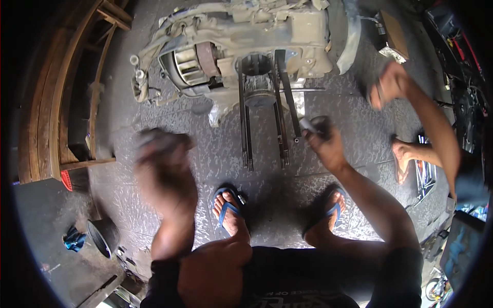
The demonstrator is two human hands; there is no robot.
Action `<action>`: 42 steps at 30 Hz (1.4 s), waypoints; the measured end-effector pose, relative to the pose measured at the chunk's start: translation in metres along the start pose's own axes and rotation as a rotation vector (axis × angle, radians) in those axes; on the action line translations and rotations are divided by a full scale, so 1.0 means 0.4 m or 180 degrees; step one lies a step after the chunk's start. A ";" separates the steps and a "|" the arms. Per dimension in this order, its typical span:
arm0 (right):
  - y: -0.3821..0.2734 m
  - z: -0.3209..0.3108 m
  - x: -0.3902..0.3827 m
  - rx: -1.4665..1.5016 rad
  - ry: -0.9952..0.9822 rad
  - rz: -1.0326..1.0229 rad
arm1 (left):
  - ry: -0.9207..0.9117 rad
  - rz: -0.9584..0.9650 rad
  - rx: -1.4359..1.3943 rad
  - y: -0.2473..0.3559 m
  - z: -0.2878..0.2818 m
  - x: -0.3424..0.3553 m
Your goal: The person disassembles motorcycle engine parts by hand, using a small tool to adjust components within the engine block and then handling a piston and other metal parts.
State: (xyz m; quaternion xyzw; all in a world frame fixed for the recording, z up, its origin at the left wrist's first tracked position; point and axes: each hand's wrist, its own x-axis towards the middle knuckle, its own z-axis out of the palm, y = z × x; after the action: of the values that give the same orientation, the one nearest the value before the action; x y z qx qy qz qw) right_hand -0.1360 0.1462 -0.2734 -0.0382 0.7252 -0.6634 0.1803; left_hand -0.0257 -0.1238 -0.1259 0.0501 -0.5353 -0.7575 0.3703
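Note:
My left hand [164, 164], smeared by motion, is at the left, with a dark, indistinct shape at its fingers; its grip is unreadable. My right hand [328, 146] is closed on a small dark object with a silver cylindrical end [311, 126], just right of the long dark rods. Beyond both hands lies a dusty metal engine or gearbox housing [287, 36] with an exposed finned part [187, 66]. Several long rods [246, 149] extend from its round opening [254, 64] toward me, over the grey textured floor [215, 149].
A co-worker's blurred hand [390, 87] and bare foot [403, 159] are at the right, beside a tray of tools [426, 182]. A wooden rack [56, 102] stands left, with a dark bucket [100, 236] below. A cardboard box [395, 36] lies back right. My sandalled feet [228, 215] are below.

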 end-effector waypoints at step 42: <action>-0.241 0.080 0.066 0.1684 -0.0355 -0.0052 | -0.1381 -0.1292 0.1567 -0.226 0.092 0.057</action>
State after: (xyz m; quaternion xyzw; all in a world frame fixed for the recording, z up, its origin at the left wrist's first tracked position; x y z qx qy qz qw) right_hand -0.1684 0.0970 -0.1868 -0.0322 0.5153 -0.8281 0.2183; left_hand -0.1054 -0.0955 -0.1796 0.0811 -0.7462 -0.6572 0.0678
